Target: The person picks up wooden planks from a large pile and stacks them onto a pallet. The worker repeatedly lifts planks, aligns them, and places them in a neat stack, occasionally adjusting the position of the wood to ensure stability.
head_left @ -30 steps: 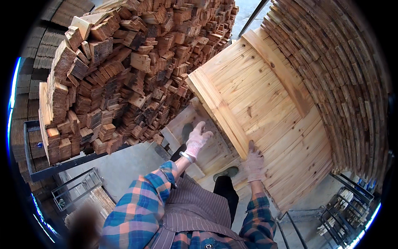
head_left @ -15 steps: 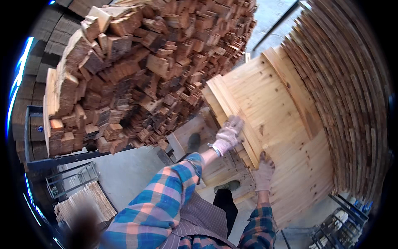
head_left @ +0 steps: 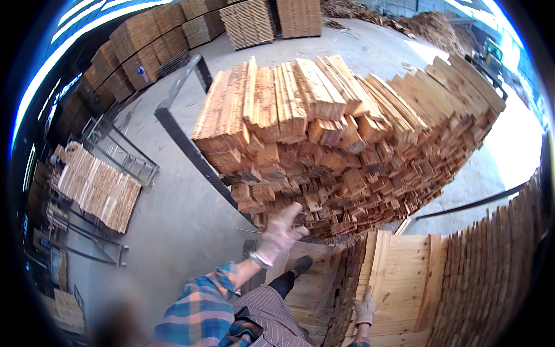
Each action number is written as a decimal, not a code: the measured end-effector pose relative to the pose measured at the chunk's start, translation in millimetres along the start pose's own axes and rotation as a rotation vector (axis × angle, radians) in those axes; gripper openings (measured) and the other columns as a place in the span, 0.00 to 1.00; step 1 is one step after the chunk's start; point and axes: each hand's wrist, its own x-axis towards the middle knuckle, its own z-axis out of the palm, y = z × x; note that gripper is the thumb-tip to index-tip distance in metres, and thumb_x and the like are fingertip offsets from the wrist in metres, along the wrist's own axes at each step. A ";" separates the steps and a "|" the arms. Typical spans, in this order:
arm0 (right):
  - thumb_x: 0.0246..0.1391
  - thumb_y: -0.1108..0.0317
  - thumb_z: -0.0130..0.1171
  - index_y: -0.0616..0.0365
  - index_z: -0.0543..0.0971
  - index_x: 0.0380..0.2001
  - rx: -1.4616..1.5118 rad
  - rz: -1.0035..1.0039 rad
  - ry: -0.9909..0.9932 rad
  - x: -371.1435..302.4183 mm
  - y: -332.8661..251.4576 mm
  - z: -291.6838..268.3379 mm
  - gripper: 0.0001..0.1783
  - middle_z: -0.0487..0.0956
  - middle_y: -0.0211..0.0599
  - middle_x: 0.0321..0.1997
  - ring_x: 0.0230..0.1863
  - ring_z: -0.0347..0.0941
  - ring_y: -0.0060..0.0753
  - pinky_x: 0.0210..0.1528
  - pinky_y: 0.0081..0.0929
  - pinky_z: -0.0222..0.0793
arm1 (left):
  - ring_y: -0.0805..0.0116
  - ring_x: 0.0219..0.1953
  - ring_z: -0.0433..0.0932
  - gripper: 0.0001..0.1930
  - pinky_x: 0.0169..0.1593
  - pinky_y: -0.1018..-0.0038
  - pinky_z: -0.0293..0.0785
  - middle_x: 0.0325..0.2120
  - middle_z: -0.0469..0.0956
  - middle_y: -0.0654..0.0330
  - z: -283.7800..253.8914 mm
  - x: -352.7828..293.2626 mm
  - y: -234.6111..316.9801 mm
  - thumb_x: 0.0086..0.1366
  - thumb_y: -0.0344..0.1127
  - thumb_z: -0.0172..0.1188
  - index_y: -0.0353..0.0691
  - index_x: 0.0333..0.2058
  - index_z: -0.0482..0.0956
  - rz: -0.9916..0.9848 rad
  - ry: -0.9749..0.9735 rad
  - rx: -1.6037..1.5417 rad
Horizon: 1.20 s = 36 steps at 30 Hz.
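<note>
My left hand [head_left: 280, 236], in a pale work glove, reaches forward with its fingers stretched and apart and nothing in it. It is nearest the cut ends of a tall stack of wooden boards [head_left: 341, 168], and I cannot tell whether it touches them. Low on the right, my gloved right hand [head_left: 365, 307] lies with fingers extended on a pale board surface [head_left: 399, 277]. A narrow board [head_left: 379, 260] runs along the left part of that surface, just beyond the right fingertips. Another strip [head_left: 430, 274] lies farther right on it.
A dark metal frame [head_left: 191, 144] borders the stack's left side. On the right rises a row of boards on edge [head_left: 491, 260]. A wooden platform [head_left: 309, 283] lies beside my foot. Farther left are a pile of slats [head_left: 98, 185] and metal racks; more timber bundles [head_left: 245, 23] stand at the back.
My left hand has left the narrow board and moved left and forward toward the stack. My right hand stays on the board surface. The view has tilted up, showing the hall beyond.
</note>
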 end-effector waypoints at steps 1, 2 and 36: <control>0.40 0.58 0.72 0.50 0.58 0.67 0.031 -0.083 -0.022 14.4 -26.2 -7.8 0.51 0.72 0.60 0.56 0.55 0.71 0.57 0.56 0.43 0.68 | 0.51 0.58 0.71 0.41 0.59 0.63 0.69 0.55 0.72 0.47 -29.5 10.8 -0.6 0.54 0.59 0.65 0.37 0.59 0.66 -0.044 0.108 -0.041; 0.40 0.58 0.71 0.49 0.56 0.68 -0.035 -0.143 -0.067 21.9 -67.6 -19.8 0.52 0.74 0.58 0.51 0.52 0.72 0.58 0.53 0.44 0.69 | 0.51 0.57 0.72 0.41 0.60 0.64 0.68 0.55 0.72 0.46 -57.8 16.4 -14.2 0.53 0.56 0.68 0.36 0.59 0.66 -0.037 0.235 0.000; 0.52 0.57 0.67 0.63 0.55 0.67 0.966 -0.726 -0.543 78.5 -652.2 -97.1 0.46 0.72 0.53 0.59 0.52 0.75 0.38 0.51 0.27 0.75 | 0.46 0.54 0.71 0.40 0.55 0.54 0.70 0.57 0.67 0.50 -260.0 260.7 -56.8 0.54 0.60 0.64 0.48 0.61 0.63 -0.650 0.434 0.328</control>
